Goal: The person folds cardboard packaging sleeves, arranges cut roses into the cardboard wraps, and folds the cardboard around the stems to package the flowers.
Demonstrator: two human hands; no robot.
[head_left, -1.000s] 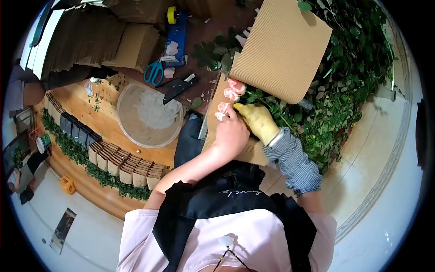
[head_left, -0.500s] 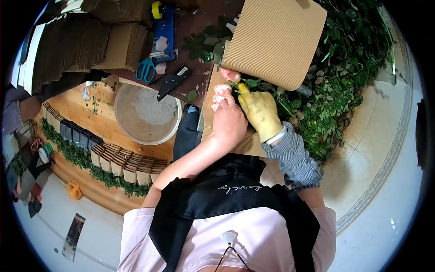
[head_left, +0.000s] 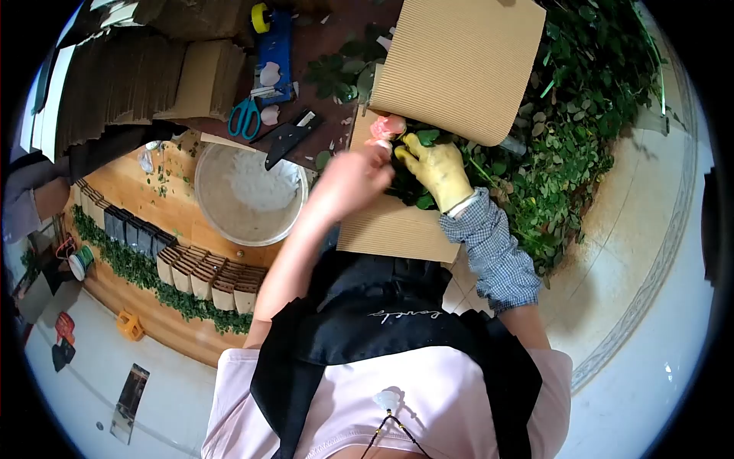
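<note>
My left hand (head_left: 353, 182), bare and smeared by motion, is over the left edge of the corrugated cardboard sheet (head_left: 397, 233). Its fingertips are beside a pale pink rose (head_left: 378, 144), partly hidden; whether they grip it is unclear. A second pink rose (head_left: 388, 125) rests just above, near the cardboard fold. My right hand (head_left: 436, 170), in a yellow glove, has its fingers curled around the stem just right of the roses. Green leaves (head_left: 427, 138) show around the glove. The upper corrugated flap (head_left: 459, 69) rises over the stems.
Blue-handled scissors (head_left: 245, 118), a black stapler-like tool (head_left: 294, 138) and a blue tape dispenser (head_left: 275, 57) lie on the dark table. Below stands a round tub (head_left: 218, 222). Leafy stems (head_left: 566, 176) are heaped to the right. Stacked cardboard (head_left: 176, 76) is at upper left; wrapped bundles (head_left: 206, 275) line the floor.
My left hand has pulled back left from the rose heads and is blurred. My right hand has shifted slightly, its thumb and finger now more curled. More of the lower cardboard shows.
</note>
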